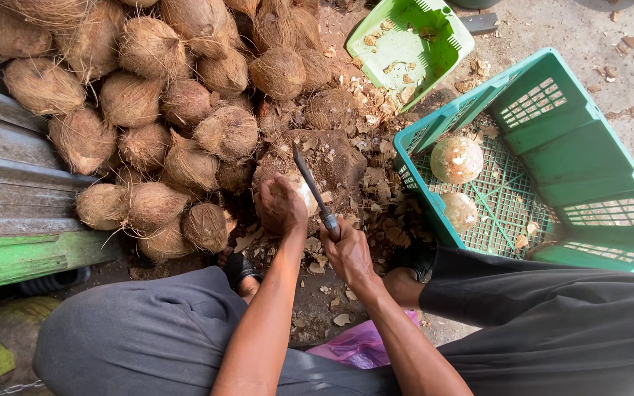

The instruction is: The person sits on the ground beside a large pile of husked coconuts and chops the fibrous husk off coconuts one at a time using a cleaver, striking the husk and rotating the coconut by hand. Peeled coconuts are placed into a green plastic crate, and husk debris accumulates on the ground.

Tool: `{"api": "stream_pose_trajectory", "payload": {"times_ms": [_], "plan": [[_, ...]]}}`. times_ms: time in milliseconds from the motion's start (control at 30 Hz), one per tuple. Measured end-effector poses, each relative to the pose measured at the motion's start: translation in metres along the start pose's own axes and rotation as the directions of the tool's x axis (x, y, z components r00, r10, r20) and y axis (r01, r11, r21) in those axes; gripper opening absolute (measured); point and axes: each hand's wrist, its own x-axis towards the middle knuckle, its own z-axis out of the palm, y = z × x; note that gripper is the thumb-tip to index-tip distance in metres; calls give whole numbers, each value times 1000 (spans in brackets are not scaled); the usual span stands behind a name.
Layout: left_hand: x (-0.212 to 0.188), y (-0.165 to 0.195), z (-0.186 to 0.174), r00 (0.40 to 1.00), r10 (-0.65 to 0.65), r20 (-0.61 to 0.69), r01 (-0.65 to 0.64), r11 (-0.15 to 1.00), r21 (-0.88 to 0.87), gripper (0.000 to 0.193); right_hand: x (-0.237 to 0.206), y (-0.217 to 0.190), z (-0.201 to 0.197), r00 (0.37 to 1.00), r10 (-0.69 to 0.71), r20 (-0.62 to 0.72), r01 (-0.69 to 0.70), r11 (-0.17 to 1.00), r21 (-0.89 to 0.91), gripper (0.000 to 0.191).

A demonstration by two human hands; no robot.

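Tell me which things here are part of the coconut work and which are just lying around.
In use: left hand on a coconut, right hand gripping a knife, peeled coconuts in teal crate, husked pile.
Lying about: green dustpan, pink bag.

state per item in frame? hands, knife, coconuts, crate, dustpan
left hand: gripping the coconut being peeled, partly bare
right hand: gripping the knife, blade on that coconut
husked pile: unpeeled
crate: upright, holding two peeled coconuts
dustpan: holding husk scraps

Outdoor coconut-husking yard, heaped husked coconuts [148, 110], green crate [552, 169], concrete ground [625, 44]
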Motion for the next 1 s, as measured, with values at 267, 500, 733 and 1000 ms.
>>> {"api": "stream_pose_trajectory", "payload": {"times_ms": [267,500,733,1000], "plan": [[13,-7,-23,866,492,92,-466,727,504,33,17,21,3,986,90,140,-79,993,-84,35],[36,23,-43,822,432,371,-557,745,368,45,29,56,-27,972,-41,230,56,997,-58,34],[18,19,-24,911,405,79,-379,746,548,40,25,34,-15,974,46,220,-58,997,51,37],[35,17,-30,915,297,273,-402,716,570,44,16,14,-3,985,70,156,-137,865,482,45]]}}
